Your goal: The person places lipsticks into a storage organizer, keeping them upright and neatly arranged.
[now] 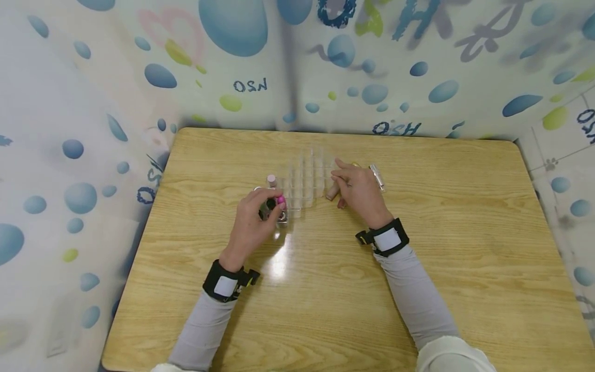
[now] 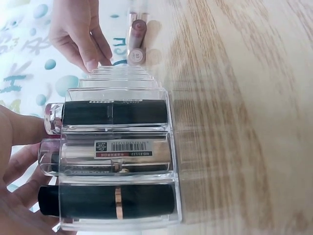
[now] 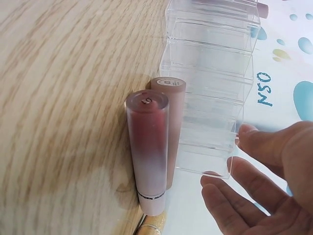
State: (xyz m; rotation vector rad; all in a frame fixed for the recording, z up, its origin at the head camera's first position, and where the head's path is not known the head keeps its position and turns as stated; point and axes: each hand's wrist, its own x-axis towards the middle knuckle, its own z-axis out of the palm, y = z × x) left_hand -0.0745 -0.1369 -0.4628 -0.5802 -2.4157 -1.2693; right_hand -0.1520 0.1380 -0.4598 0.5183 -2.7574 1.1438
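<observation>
Head view: the right hand (image 1: 364, 192) partly hides the rose-brown tube (image 1: 332, 192); the left hand's (image 1: 251, 217) fingers partly cover a pink cap (image 1: 281, 200). Right wrist view: the frame cuts the clear rack's (image 3: 210, 88) near-left end and a gold tube (image 3: 151, 227). Left wrist view: left hand cropped; smallest print on the barcode label (image 2: 128, 149) illegible.

You face a wood-grain table (image 1: 465, 222) with a bright glare (image 1: 278, 264) on its top, backed by a pale wall (image 1: 257, 112) patterned with blue and green drops (image 1: 234, 26) and dark-blue lettering (image 1: 250, 85).
</observation>
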